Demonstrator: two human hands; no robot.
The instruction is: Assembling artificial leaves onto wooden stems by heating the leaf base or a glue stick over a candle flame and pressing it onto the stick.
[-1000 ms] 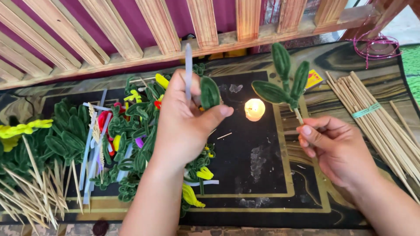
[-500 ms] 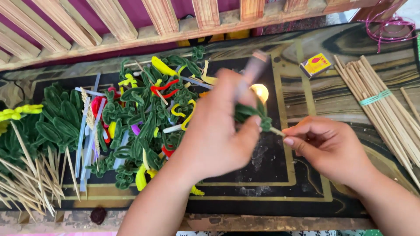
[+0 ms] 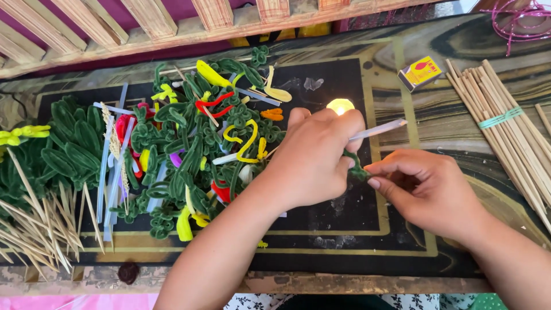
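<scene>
My left hand (image 3: 313, 163) grips a pale glue stick (image 3: 379, 130) that points right, its tip near a small lit candle flame (image 3: 340, 105). My right hand (image 3: 427, 192) pinches a green chenille-wire piece (image 3: 357, 169) between thumb and fingers; the two hands meet at that piece, and most of it is hidden by them. Both hands hover over a dark board with gold lines (image 3: 321, 241).
A heap of green, yellow and red chenille-wire shapes (image 3: 201, 143) lies left of my hands. Pale blue glue sticks (image 3: 109, 172) and thin wooden skewers (image 3: 34, 224) sit at far left. A banded skewer bundle (image 3: 505, 123) and a small matchbox (image 3: 420, 73) lie right. Wooden slats (image 3: 155, 23) run behind.
My hands have come together lower over the board. The leafy green stem that my right hand held up is now tucked between both hands, and the glue stick has tilted from upright to pointing right.
</scene>
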